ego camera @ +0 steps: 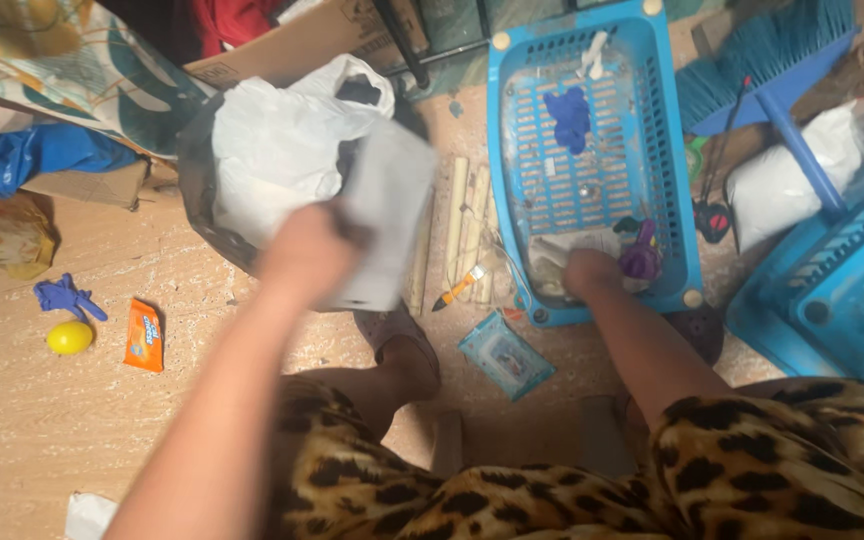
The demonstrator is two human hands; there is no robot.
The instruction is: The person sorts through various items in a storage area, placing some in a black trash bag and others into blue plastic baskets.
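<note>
My left hand (304, 250) grips a flat grey sheet or card (387, 215), blurred by motion, over the mouth of a dark bag holding white plastic (277, 150). My right hand (590, 272) reaches into the near end of a blue slotted plastic basket (667, 150) and rests on crumpled clear plastic there; what the fingers hold is hidden. A purple object (640, 255) lies right beside that hand. A blue scrap (569, 118) sits in the middle of the basket.
On the wooden floor lie pale sticks (462, 225), a small brush (457, 290), a clear packet (505, 354), an orange wrapper (143, 336), a yellow ball (70, 337) and a blue glove (64, 297). A blue broom (772, 60) and a second blue basket (832, 300) stand at the right.
</note>
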